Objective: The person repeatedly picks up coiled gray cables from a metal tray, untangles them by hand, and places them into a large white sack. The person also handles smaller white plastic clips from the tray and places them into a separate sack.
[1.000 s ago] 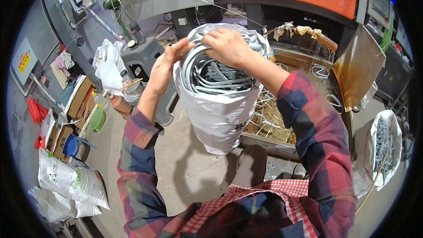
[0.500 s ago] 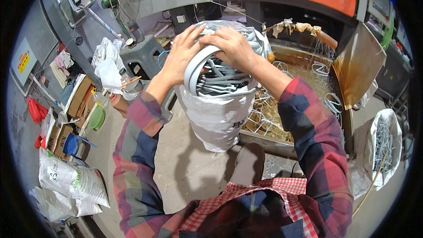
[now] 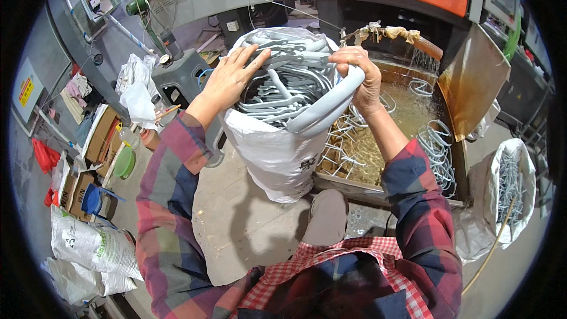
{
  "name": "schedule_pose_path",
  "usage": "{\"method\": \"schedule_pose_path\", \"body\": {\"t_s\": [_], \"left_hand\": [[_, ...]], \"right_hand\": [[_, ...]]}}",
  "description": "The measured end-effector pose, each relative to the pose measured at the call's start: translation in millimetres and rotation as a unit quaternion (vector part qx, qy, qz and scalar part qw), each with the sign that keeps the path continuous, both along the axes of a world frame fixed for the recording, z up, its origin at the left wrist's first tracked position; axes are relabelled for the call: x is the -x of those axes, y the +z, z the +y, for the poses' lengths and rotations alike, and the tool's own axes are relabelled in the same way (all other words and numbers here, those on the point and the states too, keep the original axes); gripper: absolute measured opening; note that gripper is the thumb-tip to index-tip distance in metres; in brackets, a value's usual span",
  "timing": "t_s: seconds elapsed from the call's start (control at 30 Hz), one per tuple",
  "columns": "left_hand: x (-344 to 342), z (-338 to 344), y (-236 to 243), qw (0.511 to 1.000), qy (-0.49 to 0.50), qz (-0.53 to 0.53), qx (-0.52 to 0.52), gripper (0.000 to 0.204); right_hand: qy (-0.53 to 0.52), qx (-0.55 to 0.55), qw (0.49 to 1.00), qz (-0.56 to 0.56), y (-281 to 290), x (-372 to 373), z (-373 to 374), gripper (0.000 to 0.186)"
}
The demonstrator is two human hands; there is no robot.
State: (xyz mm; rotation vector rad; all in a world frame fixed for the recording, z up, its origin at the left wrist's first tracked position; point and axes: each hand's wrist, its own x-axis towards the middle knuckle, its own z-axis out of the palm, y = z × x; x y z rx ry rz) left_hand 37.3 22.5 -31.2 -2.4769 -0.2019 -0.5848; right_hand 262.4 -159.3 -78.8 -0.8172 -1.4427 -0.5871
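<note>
Item 1: white woven sack [image 3: 266, 147], upright on the floor just above mid-view, toward 12 o'clock; mouth open.

Item 2: grey hanger-like pieces [image 3: 286, 91], plastic by the look of them, densely nested in the sack's mouth.

Item 3: thick grey curved bundle [image 3: 325, 110], bowed along the mouth from 5 to 3 o'clock.

Item 4: left hand [image 3: 232, 81], at 9 o'clock of the mouth — fingers extended and slightly apart, grasping nothing, laid over the rim and the nearest pieces.

Item 5: right hand [image 3: 360, 77], at 3 o'clock of the mouth — thumb and fingers curled around the bundle's upper end.

Item 6: water tank [image 3: 390, 196], beside the sack at 3 o'clock, with grey loops [image 3: 436, 156] inside.

Item 7: pipe [image 3: 428, 47], at 2 o'clock, pouring water into the tank.

Item 8: second white sack [image 3: 485, 210], between 3 and 4 o'clock, containing thin grey pieces.

Item 9: green basin [image 3: 124, 163], at 9 o'clock.

Item 10: standing fan [image 3: 139, 5], at 11 o'clock.
</note>
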Motion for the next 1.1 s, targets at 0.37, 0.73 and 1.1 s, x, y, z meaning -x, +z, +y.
{"method": "schedule_pose_path", "body": {"t_s": [0.37,0.73,1.1], "left_hand": [[-6,-13,3,0.996,-0.015,0.034,-0.087,0.064],[-10,-6,8,0.975,-0.095,-0.017,0.198,0.046],[-11,-148,35,0.878,-0.177,-0.006,0.446,0.046]], "right_hand": [[0.513,0.126,0.764,0.370,-30,-29,-15,0.026],[0.586,0.081,0.724,0.355,18,-1,31,0.019],[0.351,-0.025,0.910,0.218,73,23,33,0.025]]}}
